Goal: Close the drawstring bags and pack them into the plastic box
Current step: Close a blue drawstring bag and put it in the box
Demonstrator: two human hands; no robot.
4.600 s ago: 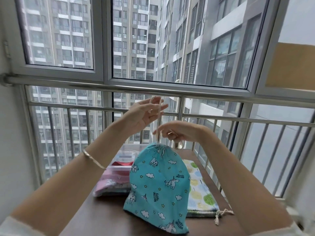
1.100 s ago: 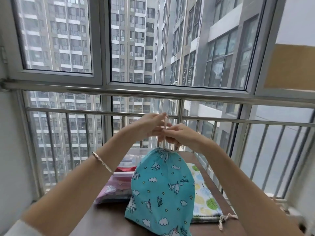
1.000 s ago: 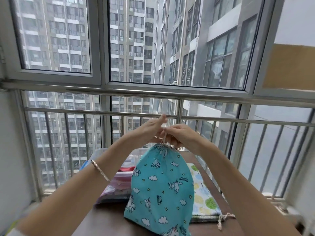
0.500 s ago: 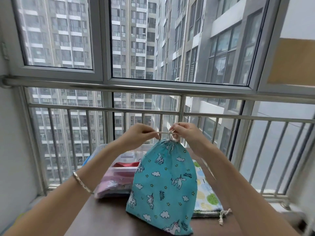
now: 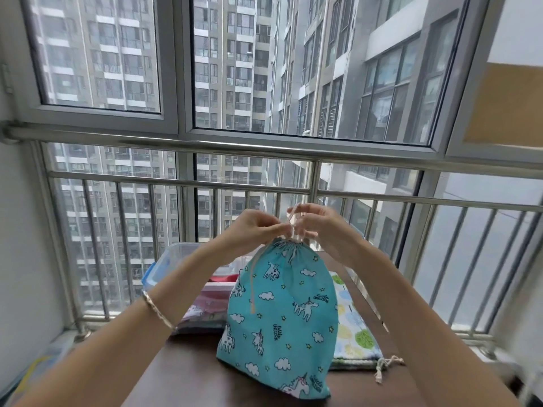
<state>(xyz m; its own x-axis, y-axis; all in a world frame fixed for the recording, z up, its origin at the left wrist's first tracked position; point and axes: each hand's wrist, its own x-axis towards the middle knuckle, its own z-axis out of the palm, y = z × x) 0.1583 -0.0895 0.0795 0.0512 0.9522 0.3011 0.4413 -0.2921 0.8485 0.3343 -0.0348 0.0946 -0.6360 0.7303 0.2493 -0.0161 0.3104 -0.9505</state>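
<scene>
A teal unicorn-print drawstring bag [image 5: 282, 315] stands upright on the dark brown table [image 5: 188, 374], its mouth gathered tight. My left hand [image 5: 252, 230] and my right hand [image 5: 320, 227] meet just above the gathered mouth, each pinching the beige drawstring [image 5: 291, 218]. One loose cord end hangs down the bag's left side. Behind the bag sits the clear plastic box [image 5: 176, 254] with a pink bag [image 5: 202, 309] and something red inside. A white bag with green and yellow tree print [image 5: 355, 327] lies flat to the right, mostly hidden by the teal bag.
A metal railing [image 5: 323, 195] and large windows stand right behind the table. The white bag's knotted cord [image 5: 382, 368] lies near the table's right edge. White walls close in at left and right.
Half a second ago my hands pulled the cord apart sideways. Now they have come together above the bag's mouth and work the cord between the fingers. The bag has not moved.
</scene>
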